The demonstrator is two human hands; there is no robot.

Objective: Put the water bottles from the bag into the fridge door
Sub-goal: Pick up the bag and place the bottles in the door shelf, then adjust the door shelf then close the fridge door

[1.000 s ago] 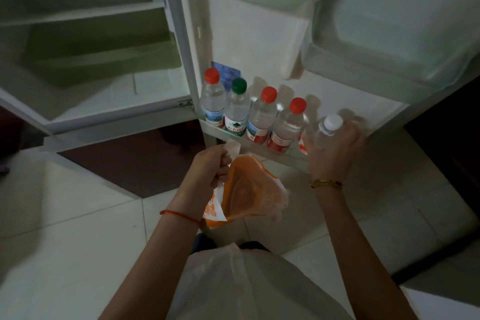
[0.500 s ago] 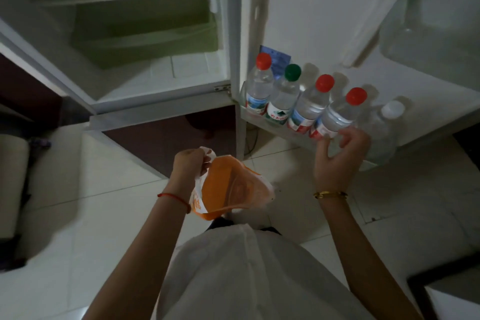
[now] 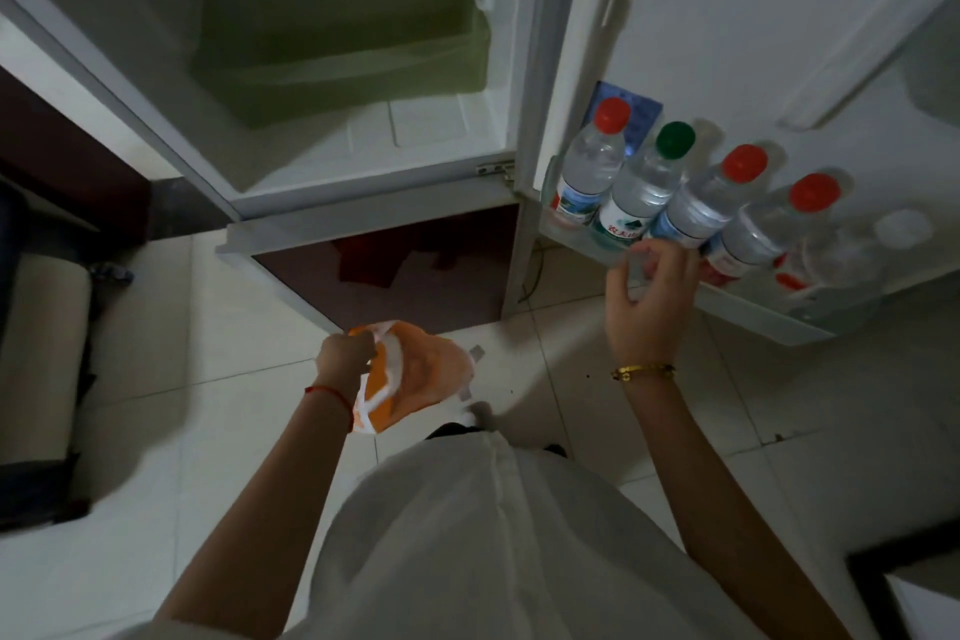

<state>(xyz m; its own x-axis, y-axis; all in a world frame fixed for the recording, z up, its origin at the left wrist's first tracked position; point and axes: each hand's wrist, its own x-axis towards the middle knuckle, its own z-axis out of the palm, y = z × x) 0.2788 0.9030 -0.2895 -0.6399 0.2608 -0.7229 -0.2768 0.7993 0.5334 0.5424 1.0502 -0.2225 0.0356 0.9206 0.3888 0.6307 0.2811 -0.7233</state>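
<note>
Several water bottles stand in a row in the fridge door shelf (image 3: 748,307): a red-capped bottle (image 3: 592,161), a green-capped bottle (image 3: 647,187), two more red-capped ones (image 3: 714,200) (image 3: 769,234), and a white-capped bottle (image 3: 857,255) at the right end. My right hand (image 3: 647,296) hovers just in front of the shelf, fingers apart, holding nothing. My left hand (image 3: 345,353) grips the top of an orange and white plastic bag (image 3: 415,374), which hangs limp; I cannot see inside it.
The fridge body (image 3: 337,83) stands open at the left with a green drawer (image 3: 343,52) and bare shelves. A dark gap shows under the fridge. White floor tiles (image 3: 208,431) lie below. A padded seat (image 3: 41,353) stands at the left edge.
My right hand let go of the white-capped bottle, which now stands at the right end of the shelf, and has drawn back to the left. The view has shifted left.
</note>
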